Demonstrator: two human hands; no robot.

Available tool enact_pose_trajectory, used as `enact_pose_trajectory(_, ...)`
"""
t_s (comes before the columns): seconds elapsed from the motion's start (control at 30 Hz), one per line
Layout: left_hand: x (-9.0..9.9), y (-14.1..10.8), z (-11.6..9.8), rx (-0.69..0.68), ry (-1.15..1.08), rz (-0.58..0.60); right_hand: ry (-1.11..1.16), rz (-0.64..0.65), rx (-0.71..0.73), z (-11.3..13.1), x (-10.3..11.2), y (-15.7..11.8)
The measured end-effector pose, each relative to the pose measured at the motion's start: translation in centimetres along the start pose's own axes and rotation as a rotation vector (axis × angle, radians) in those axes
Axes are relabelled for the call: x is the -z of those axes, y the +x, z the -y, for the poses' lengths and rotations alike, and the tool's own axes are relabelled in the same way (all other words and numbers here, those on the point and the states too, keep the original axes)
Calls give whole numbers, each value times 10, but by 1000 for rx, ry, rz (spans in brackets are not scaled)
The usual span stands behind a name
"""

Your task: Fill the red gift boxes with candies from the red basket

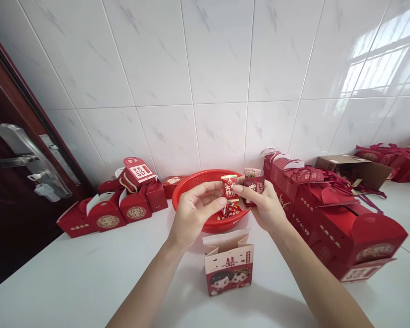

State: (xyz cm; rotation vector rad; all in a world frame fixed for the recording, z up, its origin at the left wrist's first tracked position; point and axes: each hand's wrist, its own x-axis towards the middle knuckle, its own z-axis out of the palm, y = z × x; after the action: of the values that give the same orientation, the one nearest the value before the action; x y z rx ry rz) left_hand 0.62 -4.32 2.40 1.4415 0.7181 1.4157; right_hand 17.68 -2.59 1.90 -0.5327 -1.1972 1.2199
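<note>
Red candy packet (230, 187) is held up over the front part of a round red basket (225, 225), in the middle of the view. Left hand (195, 207) pinches it between thumb and fingers, and right hand (268, 207) holds a dark red packet (255, 183) just beside it, its thumb reaching to the red one's edge. Behind the dark packet, a pale packet (252, 172) shows partly; I cannot tell how it is gripped. Both hands hide much of the basket, but some wrapped candies (231, 209) are visible inside, below the fingers. In front of the basket, between the forearms, a paper box (229, 262) stands upright on the white table (123, 269) with its top open. To the left, near the dark door (7, 223), small red boxes (107, 212) stand in a group, and a flat red box (172, 181) lies partly behind the basket. On the right side, larger red boxes (348, 228) are packed closely together, near the right forearm. Beyond them are an open cardboard box (357, 166) and red bags (408, 166), before the tiled wall (218, 54).
</note>
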Motion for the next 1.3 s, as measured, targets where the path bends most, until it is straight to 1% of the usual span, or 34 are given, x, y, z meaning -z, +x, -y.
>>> enact_pose_trajectory(0.13,-2,-3,-4,-44,43,23,-4,43,-24,-2,-6,-2)
enact_pose_trajectory(0.2,-3,-4,-4,-72,99,-5,-16,74,-24,-5,-8,-3)
enact_pose_trajectory(0.27,-4,-5,-3,-130,187,-64,-31,83,-23,-8,-9,-3)
enact_pose_trajectory(0.33,-2,-4,0,-269,329,-133,-50,77,-23,-8,-10,-3)
enact_pose_trajectory(0.4,1,-2,3,-474,511,-189,-49,59,-18,-6,-10,-4)
enact_pose_trajectory(0.47,4,-1,5,-668,669,-208,-32,52,-14,-4,-10,-6)
enact_pose_trajectory(0.53,7,-1,5,-793,760,-198,-27,51,-7,-2,-10,-8)
enact_pose_trajectory(0.6,9,-2,4,-853,807,-191,-36,53,-3,-1,-11,-10)
enact_pose_trajectory(0.67,11,-3,3,-865,827,-178,-40,50,2,-1,-12,-11)
enact_pose_trajectory(0.77,13,-5,1,-830,794,-126,-61,52,19,-1,-11,-13)
enact_pose_trajectory(0.93,14,-6,-2,-739,726,-56,-112,30,53,1,-6,-14)
enact_pose_trajectory(1.03,14,-7,-2,-664,630,-10,-123,14,65,2,-3,-14)
enact_pose_trajectory(1.17,14,-9,-1,-560,516,7,-142,1,74,3,-2,-14)
enact_pose_trajectory(1.3,15,-11,-4,-497,440,42,-128,-11,66,5,-2,-13)
